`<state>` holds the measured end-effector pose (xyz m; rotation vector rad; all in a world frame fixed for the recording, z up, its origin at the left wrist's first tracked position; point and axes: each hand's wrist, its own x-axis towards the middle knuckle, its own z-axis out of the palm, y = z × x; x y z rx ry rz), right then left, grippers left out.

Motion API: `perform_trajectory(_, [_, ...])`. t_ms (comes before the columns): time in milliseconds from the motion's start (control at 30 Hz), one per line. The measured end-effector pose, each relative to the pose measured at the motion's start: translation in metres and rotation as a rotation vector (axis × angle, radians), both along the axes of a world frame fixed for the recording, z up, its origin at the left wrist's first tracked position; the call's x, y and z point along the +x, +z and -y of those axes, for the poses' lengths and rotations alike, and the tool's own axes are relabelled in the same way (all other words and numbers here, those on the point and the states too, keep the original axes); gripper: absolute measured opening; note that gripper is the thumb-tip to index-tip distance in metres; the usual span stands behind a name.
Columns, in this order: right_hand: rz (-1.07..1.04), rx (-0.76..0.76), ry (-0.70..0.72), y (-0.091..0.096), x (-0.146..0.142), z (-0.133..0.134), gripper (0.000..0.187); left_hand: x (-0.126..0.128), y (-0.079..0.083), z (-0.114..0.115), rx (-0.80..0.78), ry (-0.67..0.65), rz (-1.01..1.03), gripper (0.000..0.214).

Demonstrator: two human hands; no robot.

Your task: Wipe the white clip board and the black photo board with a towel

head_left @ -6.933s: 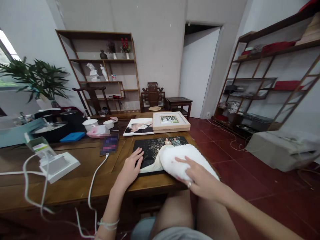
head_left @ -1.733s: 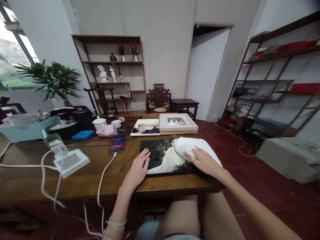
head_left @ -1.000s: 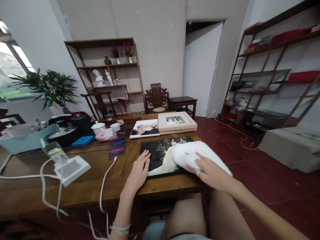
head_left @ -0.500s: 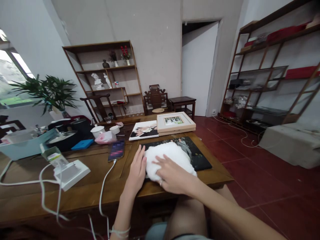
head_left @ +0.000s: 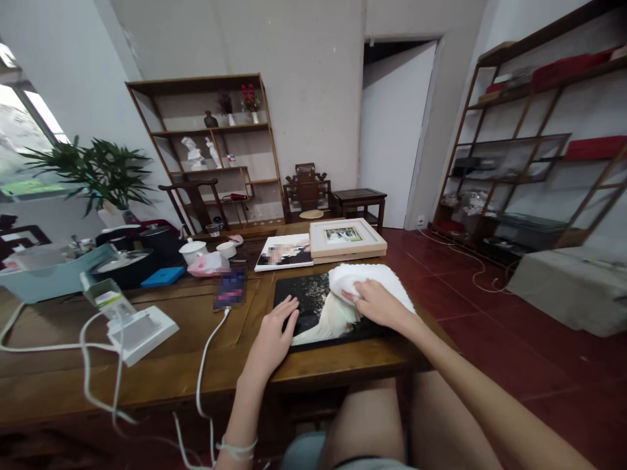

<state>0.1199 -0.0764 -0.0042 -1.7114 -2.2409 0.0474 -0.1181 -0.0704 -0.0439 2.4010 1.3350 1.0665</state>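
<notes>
A dark photo panel [head_left: 308, 310] with a pale gown pictured on it lies flat near the table's front edge. My left hand [head_left: 277, 331] rests on its left side, fingers stretched out and holding nothing. Over the panel's right part lies a bunched white cloth [head_left: 386, 276], fluffy like a towel. My right hand [head_left: 379, 303] presses on this cloth and grips it, its fingertips partly sunk into the pile. The far right of the panel is hidden under the cloth and my right arm.
Behind the panel lie a white-edged print [head_left: 284, 253] and light wooden frames [head_left: 349, 241]. Left of it are a phone [head_left: 229, 290] on a white cable [head_left: 202, 365], an open white box [head_left: 147, 336] and a blue flat box [head_left: 162, 277]. The wooden table [head_left: 230, 369] ends at the right.
My right hand has moved the white cloth to the right across the panel, uncovering the pictured gown on the left. My left hand stays at the panel's left side.
</notes>
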Motion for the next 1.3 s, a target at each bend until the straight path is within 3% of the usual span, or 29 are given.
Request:
perform_trajectory(167, [-0.091,-0.038,0.149,0.015,-0.048,-0.048,0.039,-0.001,-0.001,-0.001,0.011,-0.006,-0.011,0.032])
perform_trajectory(300, [-0.113,-0.059,0.271,0.021,-0.094,-0.062,0.036,-0.001,0.0,-0.001,0.028,-0.005,-0.023,0.032])
perform_trajectory(400, [-0.136,-0.071,0.288,0.019,-0.103,-0.064,0.038,-0.001,0.001,-0.001,0.038,-0.019,-0.029,0.031])
perform_trajectory(500, [-0.16,-0.078,0.266,0.015,-0.081,-0.062,0.04,-0.001,0.001,0.0,0.036,-0.019,-0.029,0.031])
perform_trajectory(600, [-0.21,-0.083,0.229,0.01,-0.036,-0.054,0.04,-0.001,0.0,0.0,0.013,-0.016,-0.024,0.032])
perform_trajectory(733, [-0.242,-0.059,0.047,0.004,0.027,-0.041,0.042,-0.001,0.0,0.0,0.006,-0.022,0.001,0.031])
perform_trajectory(833, [-0.216,-0.033,-0.026,0.001,0.055,-0.031,0.042,0.0,0.0,-0.001,0.0,-0.015,0.01,0.031])
perform_trajectory(967, [-0.101,-0.055,-0.03,0.0,0.058,-0.001,0.043,0.0,0.001,-0.001,-0.005,-0.007,0.014,0.032])
perform_trajectory(1200, [-0.099,-0.185,0.085,0.006,0.034,0.09,0.04,0.0,0.0,-0.002,0.001,-0.004,-0.016,0.032])
perform_trajectory(1300, [-0.153,-0.247,0.119,0.015,0.034,0.093,0.041,-0.001,-0.002,-0.002,0.011,-0.006,-0.009,0.031])
